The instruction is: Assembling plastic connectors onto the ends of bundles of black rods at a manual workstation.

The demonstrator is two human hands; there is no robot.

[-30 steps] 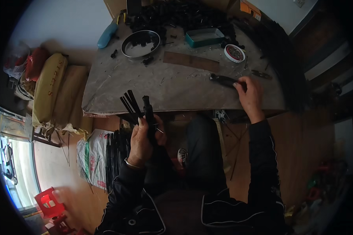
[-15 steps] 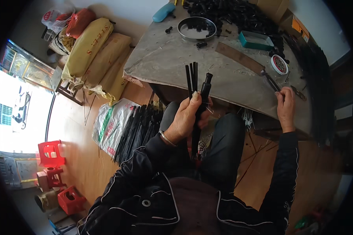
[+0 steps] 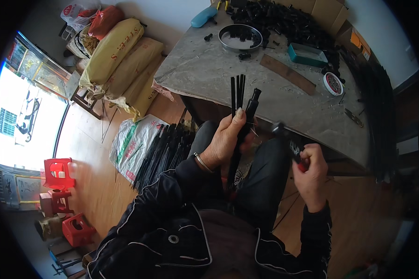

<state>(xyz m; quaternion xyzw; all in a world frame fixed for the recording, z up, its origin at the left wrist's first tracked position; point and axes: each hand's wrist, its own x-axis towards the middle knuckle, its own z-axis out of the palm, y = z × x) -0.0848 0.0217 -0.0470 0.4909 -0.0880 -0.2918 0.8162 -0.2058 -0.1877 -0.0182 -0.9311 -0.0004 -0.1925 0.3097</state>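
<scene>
My left hand is closed around a bundle of thin black rods standing upright above the thumb. The same grip holds a black tubular piece with a narrow neck, slightly tilted. A thin metal pin shows beside it, and dark lengths hang below the fist. To the right, my right hand is wrapped round the red and black handle of a hammer. Its head, blurred by motion, points toward the left hand near the table's front edge, apart from the black piece.
On the grey table lie a round metal tray, a rusty metal strip, a teal box, a small round dish and a heap of black parts. Black rods lie at floor level on the left, near stacked sacks.
My right hand has lifted the hammer off the table and brought it left and nearer to me. The left hand keeps its grip on the rods and the black piece. The view has shifted slightly.
</scene>
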